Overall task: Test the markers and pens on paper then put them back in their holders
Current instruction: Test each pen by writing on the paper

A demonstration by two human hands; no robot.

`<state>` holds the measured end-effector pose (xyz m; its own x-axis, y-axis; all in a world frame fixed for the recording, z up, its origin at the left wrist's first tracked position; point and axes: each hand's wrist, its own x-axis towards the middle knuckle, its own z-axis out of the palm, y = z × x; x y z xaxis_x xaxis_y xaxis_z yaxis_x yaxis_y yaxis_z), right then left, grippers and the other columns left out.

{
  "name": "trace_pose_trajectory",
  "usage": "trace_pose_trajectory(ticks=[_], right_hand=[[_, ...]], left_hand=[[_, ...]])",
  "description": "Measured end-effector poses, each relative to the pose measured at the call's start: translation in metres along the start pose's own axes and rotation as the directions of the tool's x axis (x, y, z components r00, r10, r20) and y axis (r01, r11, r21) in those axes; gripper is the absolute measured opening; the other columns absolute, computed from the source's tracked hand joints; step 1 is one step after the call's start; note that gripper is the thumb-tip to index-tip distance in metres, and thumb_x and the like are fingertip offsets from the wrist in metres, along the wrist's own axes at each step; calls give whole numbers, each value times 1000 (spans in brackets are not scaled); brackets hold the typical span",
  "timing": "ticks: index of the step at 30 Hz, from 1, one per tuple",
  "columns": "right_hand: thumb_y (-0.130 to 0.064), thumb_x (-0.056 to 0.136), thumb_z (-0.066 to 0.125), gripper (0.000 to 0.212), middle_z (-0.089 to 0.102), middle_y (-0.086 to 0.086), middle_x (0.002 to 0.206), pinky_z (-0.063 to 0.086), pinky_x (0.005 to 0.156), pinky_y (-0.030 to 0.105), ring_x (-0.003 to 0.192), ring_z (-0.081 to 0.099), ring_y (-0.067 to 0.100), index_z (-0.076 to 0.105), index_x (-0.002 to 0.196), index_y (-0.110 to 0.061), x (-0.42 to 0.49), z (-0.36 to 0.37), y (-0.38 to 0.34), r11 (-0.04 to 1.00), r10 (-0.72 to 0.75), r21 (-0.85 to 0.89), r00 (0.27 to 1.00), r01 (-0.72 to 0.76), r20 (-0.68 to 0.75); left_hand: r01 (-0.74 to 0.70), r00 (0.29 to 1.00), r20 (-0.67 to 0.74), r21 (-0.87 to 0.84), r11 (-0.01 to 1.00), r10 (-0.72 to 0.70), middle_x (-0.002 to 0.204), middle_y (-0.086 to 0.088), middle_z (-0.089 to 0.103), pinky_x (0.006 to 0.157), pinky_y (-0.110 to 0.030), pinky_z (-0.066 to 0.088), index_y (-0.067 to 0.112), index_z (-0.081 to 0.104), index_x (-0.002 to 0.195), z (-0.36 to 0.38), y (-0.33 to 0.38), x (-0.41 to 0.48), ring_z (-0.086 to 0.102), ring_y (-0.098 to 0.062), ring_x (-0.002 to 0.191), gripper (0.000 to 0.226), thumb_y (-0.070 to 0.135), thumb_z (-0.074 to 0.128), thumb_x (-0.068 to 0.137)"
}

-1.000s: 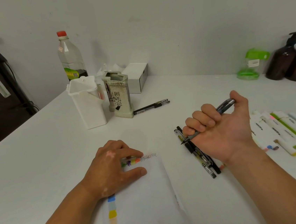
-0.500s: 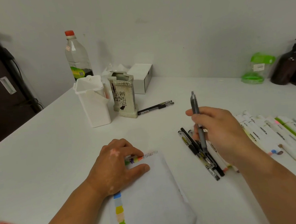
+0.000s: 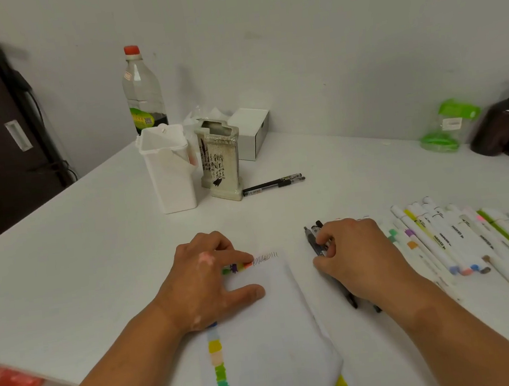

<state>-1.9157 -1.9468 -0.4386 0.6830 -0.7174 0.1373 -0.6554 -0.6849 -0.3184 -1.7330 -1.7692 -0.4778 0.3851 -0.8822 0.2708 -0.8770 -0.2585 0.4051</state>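
while your left hand (image 3: 205,279) rests flat, fingers relaxed, on the paper (image 3: 271,332), your right hand (image 3: 357,257) curls round the black pens (image 3: 315,241), markers (image 3: 440,236) at its 3 o'clock.

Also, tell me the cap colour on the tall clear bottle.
The bottle cap is red; the head view shows it.

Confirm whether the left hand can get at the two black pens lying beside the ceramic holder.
Probably yes. The left hand presses the paper, holding nothing, and only bare table lies between it and the black pens. The ceramic holder stands left of them, off that path. The paper would go unheld.
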Motion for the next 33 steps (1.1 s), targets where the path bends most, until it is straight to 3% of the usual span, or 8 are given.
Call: trace_pose_trajectory(ticks=[4, 6, 10, 14, 17, 19, 22, 33], right_hand=[[-33, 85, 73, 20, 61, -13, 83, 46, 71, 23, 86, 59, 10, 71, 105, -27, 1, 2, 4, 1000, -2, 2, 1000, 2, -10], [-33, 84, 75, 19, 62, -13, 81, 50, 71, 26, 83, 61, 11, 71, 102, -28, 2, 1, 6, 1000, 9, 5, 1000, -9, -7], [-37, 85, 74, 7, 65, -15, 72, 46, 58, 24, 70, 59, 3, 69, 88, -35, 10, -10, 9, 995, 22, 94, 995, -14, -93], [-30, 93, 66, 10, 73, -8, 90, 55, 77, 31, 77, 65, 12, 74, 100, -28, 56, -18, 0, 990, -122, 57, 982, 131, -148], [-21, 100, 56, 24, 73, 3, 113, 51, 92, 33, 100, 66, 23, 71, 118, -18, 106, -10, -4, 976, -210, -58, 977, 208, -40], [-16, 102, 51, 28, 70, 7, 119, 47, 92, 32, 106, 63, 25, 67, 125, -13, 131, 2, -4, 957, -252, -132, 966, 257, 55], [-11, 103, 48, 32, 66, 11, 122, 45, 93, 34, 108, 60, 26, 63, 131, -12, 154, 18, -8, 938, -292, -148, 945, 313, 146], [-10, 98, 52, 29, 58, 6, 113, 47, 83, 33, 102, 56, 24, 68, 120, -20, 175, 31, -16, 860, -349, -319, 916, 398, 201]], left_hand=[[12, 1000, 19, 10, 1000, -12, 106, 21, 47, 101, -33, 32, 45, 63, 125, 0, 0, 1, 41, -3, 104, 57, 75, 60, 76], [18, 1000, 12, 17, 1000, -18, 108, 21, 48, 103, -34, 32, 44, 62, 125, 1, 0, 3, 41, -4, 106, 55, 74, 58, 79], [25, 999, -25, 3, 1000, -25, 110, 23, 50, 101, -35, 32, 42, 63, 123, 3, -4, 4, 42, -3, 109, 52, 71, 58, 81], [9, 1000, -26, -8, 1000, -9, 111, 24, 51, 98, -32, 33, 41, 65, 122, 6, -5, 6, 43, -3, 109, 51, 71, 58, 80], [-5, 1000, -22, -16, 1000, 5, 111, 25, 52, 96, -31, 34, 42, 65, 121, 6, -7, 7, 44, -2, 108, 53, 73, 56, 79], [-10, 1000, -20, -19, 1000, 10, 111, 25, 52, 96, -30, 35, 43, 65, 122, 6, -9, 8, 43, -1, 108, 57, 75, 52, 77], [-9, 1000, -18, -18, 1000, 9, 111, 26, 51, 97, -30, 36, 43, 64, 123, 5, -9, 9, 42, 0, 108, 58, 77, 51, 77], [-7, 1000, -10, -9, 1000, 7, 109, 26, 50, 96, -27, 37, 43, 64, 122, 6, -9, 10, 42, 1, 105, 60, 78, 52, 76]])
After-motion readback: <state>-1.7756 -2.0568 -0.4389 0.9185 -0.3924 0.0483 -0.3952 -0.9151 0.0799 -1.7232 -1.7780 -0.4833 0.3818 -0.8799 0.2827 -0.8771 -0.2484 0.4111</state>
